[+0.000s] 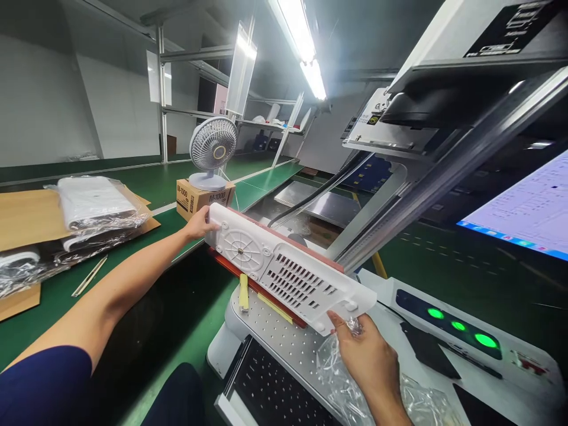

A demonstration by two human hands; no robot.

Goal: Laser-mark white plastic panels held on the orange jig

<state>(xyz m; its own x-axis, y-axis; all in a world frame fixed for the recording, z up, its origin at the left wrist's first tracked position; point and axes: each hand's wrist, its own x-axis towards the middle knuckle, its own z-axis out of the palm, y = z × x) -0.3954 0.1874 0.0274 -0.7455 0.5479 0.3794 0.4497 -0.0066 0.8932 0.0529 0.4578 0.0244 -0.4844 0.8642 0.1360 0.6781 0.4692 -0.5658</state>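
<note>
A long white plastic housing panel (284,269) with a round ribbed disc and rows of vent slots spans the space between both hands, tilted down to the right. My left hand (197,226) pinches its far left end, thumb on the face. At the lower right end, my right hand (370,355) grips the panel's edge, with crumpled clear plastic film (341,378) under and beside the fingers. Behind and below the panel lies a reddish fixture (224,263) with yellow tape (244,294), on a perforated metal platform (266,322). Whether panel and fixture touch is unclear.
A machine head (377,121) overhangs at upper right, above a control panel (448,322) with green-lit buttons. A monitor (523,207) is at far right. Left, a fan (213,145) stands on a carton (189,201), near bagged white parts (95,201) on cardboard.
</note>
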